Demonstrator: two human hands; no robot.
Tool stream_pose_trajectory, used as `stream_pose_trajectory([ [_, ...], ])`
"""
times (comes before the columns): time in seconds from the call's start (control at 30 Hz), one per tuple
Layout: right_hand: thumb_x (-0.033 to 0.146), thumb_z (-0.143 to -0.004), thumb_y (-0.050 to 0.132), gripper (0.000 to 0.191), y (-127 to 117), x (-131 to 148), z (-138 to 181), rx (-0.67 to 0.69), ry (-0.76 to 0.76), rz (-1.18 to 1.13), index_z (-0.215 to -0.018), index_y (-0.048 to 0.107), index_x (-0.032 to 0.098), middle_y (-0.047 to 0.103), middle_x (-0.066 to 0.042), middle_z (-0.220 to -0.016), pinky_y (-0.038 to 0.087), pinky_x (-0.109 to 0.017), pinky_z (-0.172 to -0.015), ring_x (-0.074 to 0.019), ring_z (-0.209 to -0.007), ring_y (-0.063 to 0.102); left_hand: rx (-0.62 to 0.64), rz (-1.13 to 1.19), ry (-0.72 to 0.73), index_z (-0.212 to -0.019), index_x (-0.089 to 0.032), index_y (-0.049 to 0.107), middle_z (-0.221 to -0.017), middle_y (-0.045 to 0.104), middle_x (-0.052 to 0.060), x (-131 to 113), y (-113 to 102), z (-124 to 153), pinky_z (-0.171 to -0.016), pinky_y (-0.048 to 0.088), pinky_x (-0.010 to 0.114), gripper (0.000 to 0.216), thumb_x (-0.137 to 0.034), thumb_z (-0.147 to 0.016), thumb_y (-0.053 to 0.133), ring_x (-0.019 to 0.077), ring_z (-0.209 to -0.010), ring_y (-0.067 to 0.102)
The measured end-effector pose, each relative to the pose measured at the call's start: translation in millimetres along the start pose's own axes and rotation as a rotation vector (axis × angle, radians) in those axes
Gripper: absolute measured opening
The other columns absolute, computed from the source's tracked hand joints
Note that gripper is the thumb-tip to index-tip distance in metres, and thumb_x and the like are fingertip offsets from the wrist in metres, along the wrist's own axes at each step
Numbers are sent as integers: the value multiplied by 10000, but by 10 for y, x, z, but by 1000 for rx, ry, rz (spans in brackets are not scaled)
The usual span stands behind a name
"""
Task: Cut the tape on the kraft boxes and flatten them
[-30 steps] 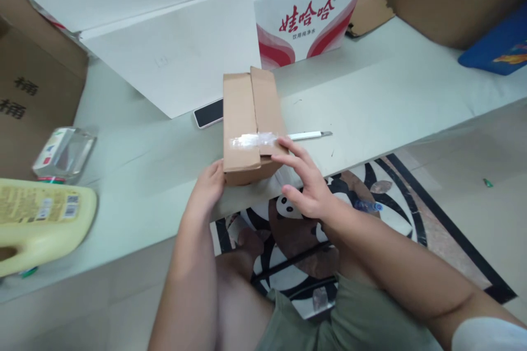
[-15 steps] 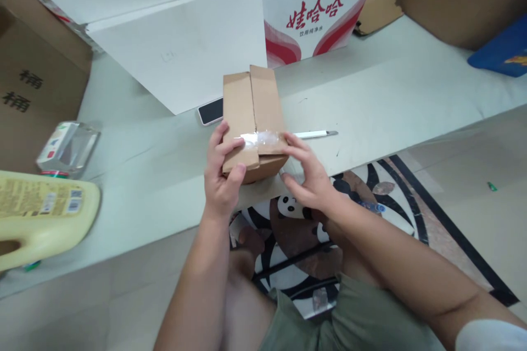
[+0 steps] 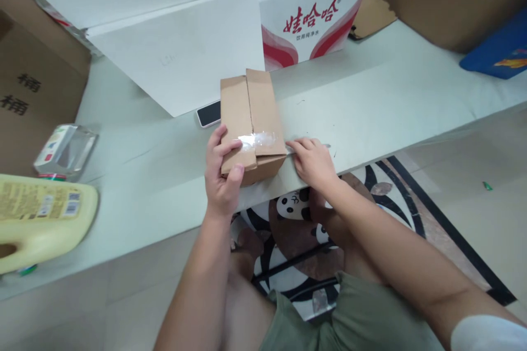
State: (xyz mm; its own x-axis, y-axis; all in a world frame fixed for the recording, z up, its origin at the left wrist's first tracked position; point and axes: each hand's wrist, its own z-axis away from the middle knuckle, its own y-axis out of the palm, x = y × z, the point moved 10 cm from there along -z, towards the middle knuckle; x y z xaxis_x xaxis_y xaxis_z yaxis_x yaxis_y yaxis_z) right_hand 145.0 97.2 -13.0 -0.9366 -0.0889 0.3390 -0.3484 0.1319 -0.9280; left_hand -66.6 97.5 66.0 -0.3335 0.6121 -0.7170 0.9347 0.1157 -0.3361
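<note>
A small brown cardboard box (image 3: 265,104) stands on the covered table, with shiny clear tape across its top flaps at the near end. My left hand (image 3: 222,175) grips the near left corner of this box, fingers on the top and thumb at the near edge. Just right of the box, my right hand (image 3: 315,162) is closed over a slim utility knife (image 3: 327,146) on the table; most of the knife is hidden under the hand and only its tip shows clearly. A phone-like black-faced object (image 3: 208,114) lies partly behind the box.
Behind the box stand a white carton panel (image 3: 177,55) and a printed white carton (image 3: 304,27). To the left are a clear plastic bottle (image 3: 68,151) and a yellow jug (image 3: 45,219). A blue item (image 3: 498,52) sits far right. The table's front edge is close to the box.
My right hand has left the box's right side and moved onto the utility knife, which has shifted slightly nearer. The left hand stays on the box.
</note>
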Motion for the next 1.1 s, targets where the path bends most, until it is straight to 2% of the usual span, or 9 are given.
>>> stream_pose_trajectory([
  [0.23,167,-963,435,370,28,34,3,11,-22,32,-1148,747,241,748,-110,-1178,445,-463,-819,-325,-1077,560,-9,-29,-20,-1099,-278,647,-1491,535,79,10,-8,3,-1226,341,553,392,-604,-919,526,321,-1475,428],
  [0.47,167,-968,444,356,27,45,14,24,-8,42,-1158,734,245,741,-108,-1163,445,-455,-827,-323,-1094,562,-14,16,6,-1103,-286,658,-1497,539,65,-22,-11,2,-1233,331,547,327,-545,-934,552,309,-1467,443],
  [0.7,169,-974,436,359,26,44,29,57,8,32,-1175,724,241,731,-110,-1179,437,-467,-854,-329,-1126,552,-11,-11,-16,-1106,-276,657,-1499,536,76,2,-10,1,-1234,326,549,389,-599,-922,543,320,-1465,443],
  [0.9,165,-966,445,346,28,39,30,45,5,38,-1155,725,239,730,-105,-1175,402,-436,-829,-315,-1107,541,-21,60,47,-1134,-300,676,-1505,540,47,-14,-12,10,-1225,354,520,289,-493,-937,591,299,-1437,479],
  [1.1,164,-964,451,344,47,26,21,64,16,34,-1165,720,242,728,-95,-1190,382,-425,-830,-306,-1122,536,-23,34,67,-1149,-300,674,-1506,539,45,3,-12,12,-1234,342,537,315,-518,-942,580,305,-1455,458],
])
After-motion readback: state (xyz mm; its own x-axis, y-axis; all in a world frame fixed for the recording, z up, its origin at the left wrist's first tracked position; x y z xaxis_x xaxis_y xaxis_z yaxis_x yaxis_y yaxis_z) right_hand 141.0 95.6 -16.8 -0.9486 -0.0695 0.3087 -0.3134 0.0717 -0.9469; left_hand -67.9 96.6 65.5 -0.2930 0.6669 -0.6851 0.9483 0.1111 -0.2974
